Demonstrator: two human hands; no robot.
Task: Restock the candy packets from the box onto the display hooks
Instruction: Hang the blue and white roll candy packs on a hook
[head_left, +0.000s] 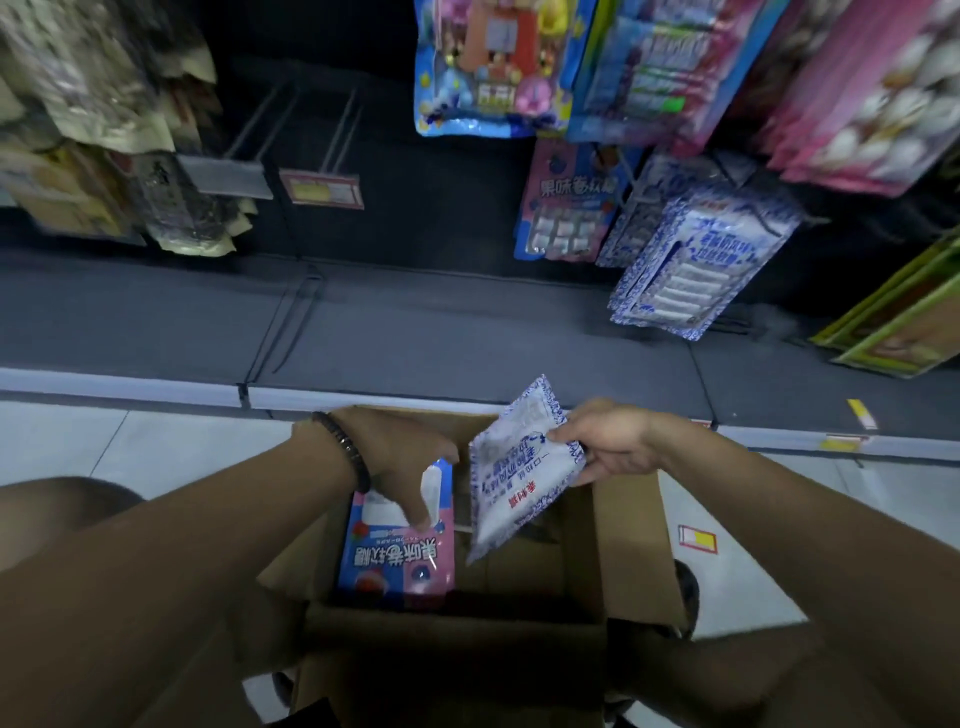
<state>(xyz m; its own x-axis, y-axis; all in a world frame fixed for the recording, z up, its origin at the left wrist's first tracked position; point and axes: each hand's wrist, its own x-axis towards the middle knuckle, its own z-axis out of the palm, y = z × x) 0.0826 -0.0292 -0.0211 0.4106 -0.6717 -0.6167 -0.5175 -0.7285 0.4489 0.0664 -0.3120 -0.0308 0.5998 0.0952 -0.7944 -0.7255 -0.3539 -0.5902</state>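
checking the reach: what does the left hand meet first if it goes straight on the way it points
The pink and blue packet in the box; the left hand seems to touch it with its fingertips, though depth is unclear.

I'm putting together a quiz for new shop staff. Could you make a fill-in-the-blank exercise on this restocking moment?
1. The right hand pinches a white-and-blue packet above the open cardboard ____.
2. The left hand, which wears a beaded ____ on its wrist, touches the pink-and-blue packet standing inside.
3. On the display, the hanging white-and-blue packets are to the ____ of the hanging pink-and-blue packets.

Missing words: box; bracelet; right.
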